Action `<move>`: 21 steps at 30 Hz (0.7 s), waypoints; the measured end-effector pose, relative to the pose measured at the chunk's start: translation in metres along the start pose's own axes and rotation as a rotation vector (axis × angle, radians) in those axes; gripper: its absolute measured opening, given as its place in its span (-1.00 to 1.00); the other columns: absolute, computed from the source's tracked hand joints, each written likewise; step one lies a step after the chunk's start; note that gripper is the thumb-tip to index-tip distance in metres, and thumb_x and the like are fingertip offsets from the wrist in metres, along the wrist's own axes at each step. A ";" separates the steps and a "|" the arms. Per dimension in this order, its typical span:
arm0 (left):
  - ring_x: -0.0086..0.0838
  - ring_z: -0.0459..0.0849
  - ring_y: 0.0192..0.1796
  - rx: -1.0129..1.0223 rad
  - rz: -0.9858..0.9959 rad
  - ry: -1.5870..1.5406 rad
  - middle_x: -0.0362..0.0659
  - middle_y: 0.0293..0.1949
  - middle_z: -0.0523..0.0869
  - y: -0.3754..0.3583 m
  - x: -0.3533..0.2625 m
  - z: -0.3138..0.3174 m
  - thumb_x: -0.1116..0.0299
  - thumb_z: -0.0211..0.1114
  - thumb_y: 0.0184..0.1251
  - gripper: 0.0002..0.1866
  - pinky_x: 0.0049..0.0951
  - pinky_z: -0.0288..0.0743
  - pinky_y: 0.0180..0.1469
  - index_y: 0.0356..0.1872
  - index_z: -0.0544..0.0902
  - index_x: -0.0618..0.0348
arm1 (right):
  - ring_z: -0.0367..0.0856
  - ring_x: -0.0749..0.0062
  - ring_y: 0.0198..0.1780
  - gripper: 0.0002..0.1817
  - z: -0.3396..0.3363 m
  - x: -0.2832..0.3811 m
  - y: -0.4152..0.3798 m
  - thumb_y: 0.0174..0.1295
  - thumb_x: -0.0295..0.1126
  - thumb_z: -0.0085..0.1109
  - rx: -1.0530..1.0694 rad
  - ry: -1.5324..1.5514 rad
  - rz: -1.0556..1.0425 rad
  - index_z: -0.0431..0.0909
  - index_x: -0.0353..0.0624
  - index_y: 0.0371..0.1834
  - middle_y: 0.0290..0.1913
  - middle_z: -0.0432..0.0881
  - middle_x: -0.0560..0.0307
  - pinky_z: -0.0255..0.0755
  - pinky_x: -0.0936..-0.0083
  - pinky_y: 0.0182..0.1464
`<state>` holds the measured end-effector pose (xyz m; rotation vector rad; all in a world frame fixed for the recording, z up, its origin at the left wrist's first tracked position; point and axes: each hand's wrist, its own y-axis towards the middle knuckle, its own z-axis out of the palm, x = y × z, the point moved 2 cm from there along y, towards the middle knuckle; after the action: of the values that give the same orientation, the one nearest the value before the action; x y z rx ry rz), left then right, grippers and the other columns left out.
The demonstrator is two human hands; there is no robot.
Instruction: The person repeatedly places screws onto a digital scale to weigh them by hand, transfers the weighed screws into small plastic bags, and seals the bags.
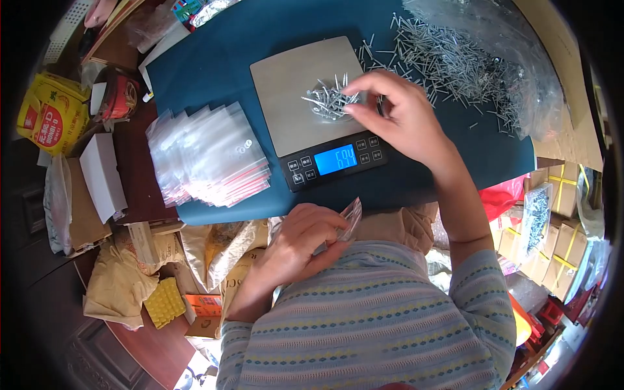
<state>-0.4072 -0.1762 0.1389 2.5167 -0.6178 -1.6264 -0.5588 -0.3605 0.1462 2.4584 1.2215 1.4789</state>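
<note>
On the digital scale (305, 97), at twelve o'clock from me, my right hand (396, 114) pinches nails from the small heap (328, 101) on its platform, fingers closed, trimming the weight (the display glows blue). My left hand (302, 244) grips an empty zip bag (350, 218) ready. Loose nails (455, 65) lie at two o'clock, spare bags (208, 156) at ten.

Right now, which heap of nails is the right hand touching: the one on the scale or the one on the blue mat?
The small heap on the scale. The right hand touches it with its fingertips; the large heap lies behind on the blue mat.
</note>
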 end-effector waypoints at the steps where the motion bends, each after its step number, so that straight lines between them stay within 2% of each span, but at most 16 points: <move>1: -0.22 0.67 -0.15 -0.004 0.000 -0.003 -0.10 -0.21 0.70 0.000 0.001 0.001 0.53 0.47 -0.01 -0.74 -0.25 0.48 -0.09 -0.48 0.48 0.18 | 0.50 0.74 -0.46 -0.82 -0.005 -0.003 -0.006 0.16 -0.50 0.33 -0.017 0.000 0.013 0.63 -0.13 -0.16 -0.25 0.68 0.27 0.26 0.73 -0.52; 2: -0.21 0.68 -0.15 -0.006 0.002 -0.007 -0.09 -0.20 0.70 0.000 0.002 0.001 0.53 0.47 0.00 -0.74 -0.24 0.48 -0.09 -0.47 0.48 0.18 | 0.50 0.74 -0.45 -0.82 -0.009 -0.003 -0.012 0.16 -0.50 0.33 -0.035 -0.002 0.027 0.63 -0.13 -0.16 -0.23 0.68 0.26 0.26 0.73 -0.52; 3: -0.21 0.67 -0.15 0.002 0.005 -0.016 -0.09 -0.20 0.70 0.001 0.003 0.002 0.53 0.47 0.00 -0.74 -0.24 0.48 -0.09 -0.48 0.48 0.18 | 0.51 0.60 -0.50 -0.86 -0.014 0.005 -0.015 0.12 -0.49 0.35 -0.058 0.003 0.082 0.62 -0.13 -0.25 -0.36 0.62 0.21 0.35 0.62 -0.45; 6: -0.21 0.67 -0.18 0.025 0.004 -0.043 -0.09 -0.21 0.69 0.001 0.005 0.004 0.50 0.48 0.00 -0.74 -0.25 0.47 -0.11 -0.47 0.49 0.18 | 0.47 0.65 -0.52 -0.85 -0.018 0.013 -0.036 0.12 -0.48 0.35 0.074 0.175 0.132 0.63 -0.13 -0.24 -0.35 0.62 0.23 0.32 0.63 -0.47; 7: -0.21 0.66 -0.18 0.031 -0.003 -0.050 -0.10 -0.22 0.69 0.001 0.004 0.004 0.49 0.49 0.00 -0.75 -0.25 0.47 -0.11 -0.46 0.50 0.18 | 0.47 0.68 -0.51 -0.83 -0.019 0.021 -0.043 0.12 -0.46 0.36 0.227 0.288 0.252 0.64 -0.15 -0.21 -0.31 0.63 0.24 0.31 0.64 -0.46; 10: -0.23 0.65 -0.24 0.042 0.000 -0.072 -0.12 -0.27 0.68 0.002 0.000 0.004 0.45 0.50 0.00 -0.77 -0.28 0.45 -0.16 -0.43 0.55 0.17 | 0.54 0.56 -0.46 -0.79 -0.006 0.039 -0.060 0.10 -0.41 0.39 0.558 0.509 0.181 0.64 -0.10 -0.19 -0.27 0.64 0.24 0.42 0.58 -0.43; 13: -0.27 0.62 -0.29 0.106 0.029 -0.120 -0.16 -0.35 0.66 -0.001 -0.001 0.004 0.42 0.49 0.02 -0.80 -0.31 0.43 -0.20 -0.42 0.59 0.16 | 0.60 0.45 -0.43 -0.76 0.003 0.047 -0.073 0.06 -0.37 0.41 0.751 0.493 0.112 0.64 -0.05 -0.19 -0.26 0.65 0.25 0.48 0.53 -0.39; 16: -0.29 0.59 -0.33 0.111 0.043 -0.141 -0.20 -0.40 0.63 -0.002 -0.002 0.008 0.41 0.48 0.04 -0.81 -0.31 0.40 -0.22 -0.43 0.60 0.14 | 0.63 0.37 -0.39 -0.79 0.001 0.053 -0.072 0.06 -0.32 0.40 0.825 0.484 0.139 0.63 -0.04 -0.25 -0.26 0.66 0.25 0.49 0.50 -0.37; 19: -0.30 0.59 -0.35 0.121 0.034 -0.156 -0.21 -0.42 0.62 -0.002 -0.003 0.007 0.40 0.49 0.04 -0.81 -0.32 0.40 -0.22 -0.43 0.60 0.13 | 0.65 0.38 -0.37 -0.82 0.004 0.054 -0.075 0.09 -0.28 0.39 0.890 0.486 0.178 0.61 -0.05 -0.31 -0.31 0.68 0.27 0.49 0.47 -0.37; 21: -0.30 0.60 -0.35 0.151 0.040 -0.208 -0.21 -0.42 0.62 -0.003 -0.004 0.003 0.42 0.50 0.03 -0.80 -0.32 0.40 -0.23 -0.43 0.59 0.13 | 0.64 0.39 -0.39 -0.82 0.006 0.047 -0.080 0.11 -0.26 0.38 0.852 0.396 0.119 0.60 -0.04 -0.32 -0.34 0.68 0.28 0.47 0.48 -0.40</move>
<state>-0.4102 -0.1713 0.1408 2.4339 -0.8353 -1.9102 -0.5912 -0.2736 0.1469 2.8055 2.1963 1.8113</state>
